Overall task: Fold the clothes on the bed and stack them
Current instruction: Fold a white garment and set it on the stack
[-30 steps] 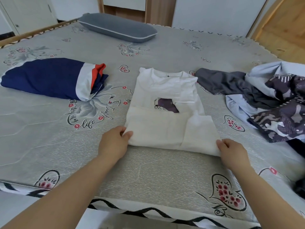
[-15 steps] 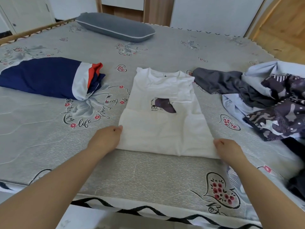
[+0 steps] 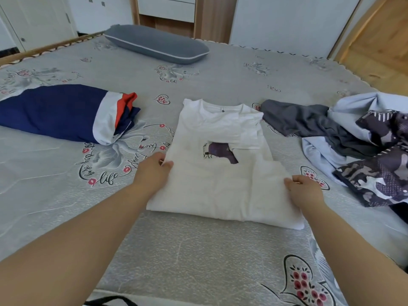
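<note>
A white T-shirt [image 3: 217, 184] with a dark print lies in the middle of the bed, its sleeves folded in and its lower part doubled up. My left hand [image 3: 152, 173] pinches the shirt's left edge. My right hand [image 3: 305, 191] grips its right edge. A folded navy garment [image 3: 59, 111] with white and orange trim lies to the left. At the right lies a loose heap: a dark grey garment [image 3: 309, 122], a pale blue one [image 3: 318, 151] and a camouflage-print one [image 3: 375, 171].
The bed [image 3: 198, 250] has a grey cover printed with flowers and hearts. A grey pillow [image 3: 156, 44] lies at the far side. White cupboards and a wooden door frame stand behind. The bed's near edge runs along the bottom of the view.
Both hands moved from the shirt's near corners up along its side edges, towards the middle of the shirt. The view shifted closer.
</note>
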